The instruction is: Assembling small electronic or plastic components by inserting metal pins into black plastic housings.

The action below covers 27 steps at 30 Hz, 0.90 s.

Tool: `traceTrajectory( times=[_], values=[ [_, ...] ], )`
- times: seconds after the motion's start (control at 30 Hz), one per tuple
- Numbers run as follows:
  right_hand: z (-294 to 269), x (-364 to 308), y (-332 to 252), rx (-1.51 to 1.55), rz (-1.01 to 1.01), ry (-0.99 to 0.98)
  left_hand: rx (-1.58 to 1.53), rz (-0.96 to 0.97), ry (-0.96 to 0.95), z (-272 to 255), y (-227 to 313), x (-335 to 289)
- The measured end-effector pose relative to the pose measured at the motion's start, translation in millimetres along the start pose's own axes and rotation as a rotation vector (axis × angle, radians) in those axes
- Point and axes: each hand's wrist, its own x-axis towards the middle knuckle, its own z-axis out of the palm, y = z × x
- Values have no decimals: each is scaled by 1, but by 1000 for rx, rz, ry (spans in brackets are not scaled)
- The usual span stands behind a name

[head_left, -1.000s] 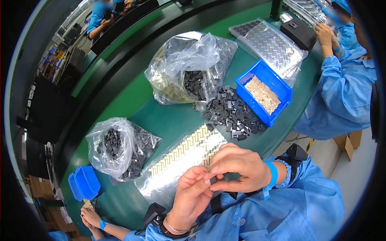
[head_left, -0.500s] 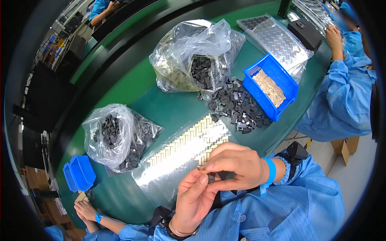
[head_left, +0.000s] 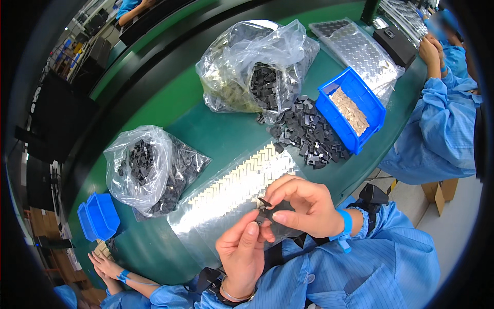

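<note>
Close in front of my body, both hands meet over the near end of a clear plastic sheet (head_left: pixel 198 234) that carries rows of pale cream pieces (head_left: pixel 226 186). A small black plastic part (head_left: pixel 264 215) is pinched in the fingertips of my left hand (head_left: pixel 243 252). My right hand (head_left: pixel 309 208), with a blue band at its wrist, has thumb and forefinger closed about the same part. A dark, thin end sticks up by the right forefinger. Fingers hide much of the part, and whether it is one piece or two is unclear.
Past the sheet lies a heap of black parts (head_left: pixel 309 134), beside a blue bin (head_left: pixel 378 116) of tan pieces. Clear bags of black parts (head_left: pixel 231 77) stand behind and at left (head_left: pixel 136 165). Another blue bin (head_left: pixel 99 219) is near a co-worker's hands (head_left: pixel 107 265). Another person sits at right.
My right fingers have shifted and spread a little, and a dark end of the part now shows above the fingertips. The tan edge seen at the fingertips earlier no longer shows.
</note>
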Motion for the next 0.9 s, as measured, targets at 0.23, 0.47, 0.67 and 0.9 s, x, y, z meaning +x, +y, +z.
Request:
traceTrajectory(
  times=[0.23,0.47,0.67,0.9],
  values=[
    [9,-4,-3,353,252,38,148,131,42,-4,-4,1],
    [10,-4,-3,406,283,41,268,186,80,-6,-7,1],
    [12,-3,-5,371,300,67,339,198,106,-3,-6,0],
    [14,-3,-4,350,277,92,352,214,100,-2,-6,0]
  ],
)
